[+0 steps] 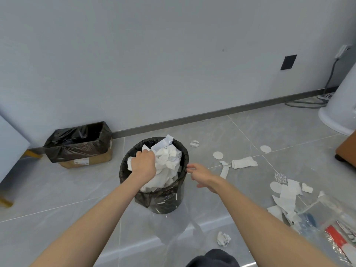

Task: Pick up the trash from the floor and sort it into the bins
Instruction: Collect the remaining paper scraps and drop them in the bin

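Dark cloth [212,259] at the near edge, cut off, likely a knee. Just beyond, crumpled paper wad [223,238] on the floor [77,189]: light, soft, easy to pinch anywhere. Left hand [143,162] curled into the tissue heap [167,164] filling the round black-lined bin [154,199], gripping a fold; fingertips hidden. Right hand [202,176] beside the rim, fingers loose, holding nothing. Further right, folded tissue [243,162] and thin white discs [218,155]: flat, probably needing an edge-lift. Clear plastic packaging [327,214] near right, slippery-looking, cropped. Contents of the bag-lined cardboard box [81,151] far left unseen.
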Available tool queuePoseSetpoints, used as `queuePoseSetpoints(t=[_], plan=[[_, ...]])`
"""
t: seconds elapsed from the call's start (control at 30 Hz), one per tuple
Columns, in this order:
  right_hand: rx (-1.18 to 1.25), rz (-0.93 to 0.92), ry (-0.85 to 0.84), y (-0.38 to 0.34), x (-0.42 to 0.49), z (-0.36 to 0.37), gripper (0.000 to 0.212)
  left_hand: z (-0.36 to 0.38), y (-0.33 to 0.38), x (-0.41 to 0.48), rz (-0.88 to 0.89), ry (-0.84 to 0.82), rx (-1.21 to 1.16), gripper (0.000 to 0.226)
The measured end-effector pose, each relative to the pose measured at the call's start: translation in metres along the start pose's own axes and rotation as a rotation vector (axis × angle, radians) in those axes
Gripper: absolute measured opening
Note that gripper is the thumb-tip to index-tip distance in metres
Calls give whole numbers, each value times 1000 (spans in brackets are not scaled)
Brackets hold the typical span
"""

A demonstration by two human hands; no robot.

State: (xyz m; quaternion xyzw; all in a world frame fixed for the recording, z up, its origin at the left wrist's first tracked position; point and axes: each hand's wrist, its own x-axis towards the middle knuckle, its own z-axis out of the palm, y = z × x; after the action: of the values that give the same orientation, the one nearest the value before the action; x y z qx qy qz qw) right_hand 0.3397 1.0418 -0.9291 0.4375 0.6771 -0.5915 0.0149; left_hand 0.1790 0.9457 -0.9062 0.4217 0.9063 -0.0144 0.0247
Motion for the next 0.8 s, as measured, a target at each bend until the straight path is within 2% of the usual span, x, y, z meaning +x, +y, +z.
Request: queuePoseSetpoints(t=[0.1, 0.17, 0.6, 0.7, 0.8], plan=[[-16, 23, -104, 0, 0, 7, 47, -3, -7, -2, -11, 27, -10, 43], [-2, 29, -111, 0, 1, 6, 53, -3, -7, -1, 6, 39, 3, 48], [63, 67, 278, 48, 50, -58, 42, 2, 93, 61, 230, -3, -93, 53], [46, 91, 324, 65, 71, -83, 43, 23, 121, 91, 273, -67, -112, 49], [9, 114, 345, 83, 99, -104, 42, 59, 147, 128, 297, -214, -122, 53]])
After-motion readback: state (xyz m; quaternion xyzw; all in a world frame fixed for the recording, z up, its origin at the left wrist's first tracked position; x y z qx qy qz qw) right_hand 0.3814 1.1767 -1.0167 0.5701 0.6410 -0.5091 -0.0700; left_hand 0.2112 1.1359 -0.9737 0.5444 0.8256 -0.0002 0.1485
